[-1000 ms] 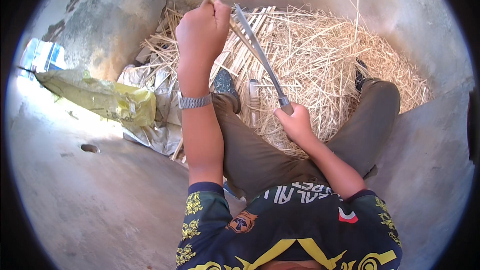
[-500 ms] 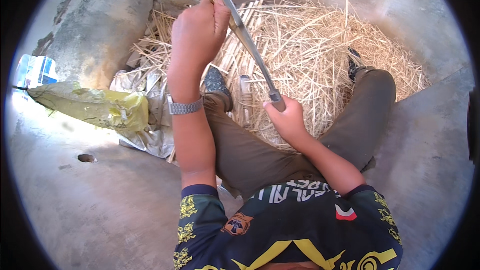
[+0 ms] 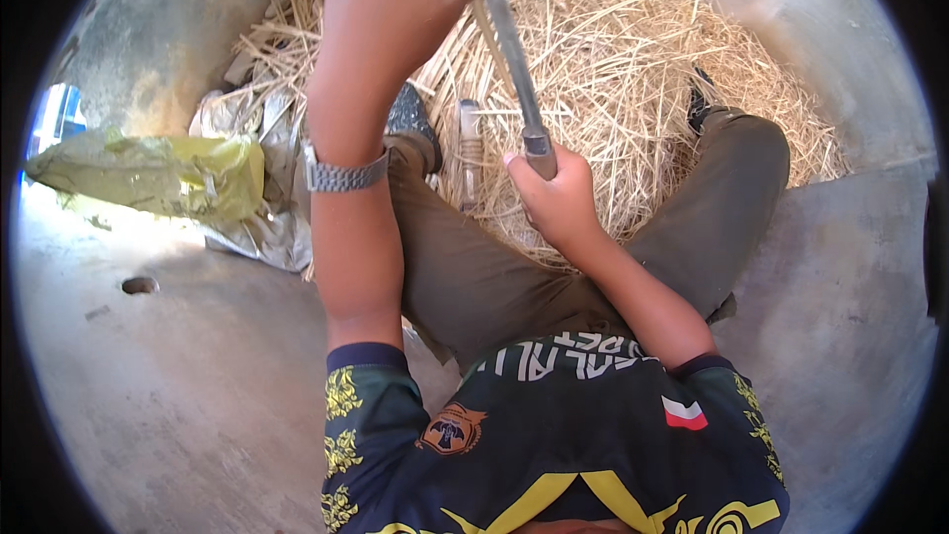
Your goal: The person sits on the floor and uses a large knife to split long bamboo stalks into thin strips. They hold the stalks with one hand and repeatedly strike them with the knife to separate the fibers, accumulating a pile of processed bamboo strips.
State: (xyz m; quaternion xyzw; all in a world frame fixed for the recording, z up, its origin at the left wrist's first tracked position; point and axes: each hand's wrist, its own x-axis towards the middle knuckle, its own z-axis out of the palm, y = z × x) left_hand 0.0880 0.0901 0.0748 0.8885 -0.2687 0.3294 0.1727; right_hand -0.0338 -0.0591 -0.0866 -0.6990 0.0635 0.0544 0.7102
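My left hand [image 3: 400, 0], a watch [image 3: 346, 174] on its wrist, is raised to the top edge of the view. Its fingers are closed round a pale bamboo strip [image 3: 490, 40], whose upper part is out of sight. In my right hand [image 3: 563, 200] is the handle of a long knife [image 3: 518, 69], gripped between my knees. The grey blade points up and away, lying close along the strip, with its tip by my left hand. Whether the blade's edge bites into the strip I cannot tell.
A heap of pale shavings [image 3: 603, 59] spreads between and beyond my legs. Near my left foot [image 3: 413, 124] lies a slim, light cylindrical thing [image 3: 470, 153]. At left are a yellow sack [image 3: 158, 173] and a whitish sack [image 3: 272, 237]; the concrete floor [image 3: 217, 376] has a hole.
My left hand has moved up and away to the top edge. My right hand and the knife have shifted slightly away and left. The view has shifted a little too.
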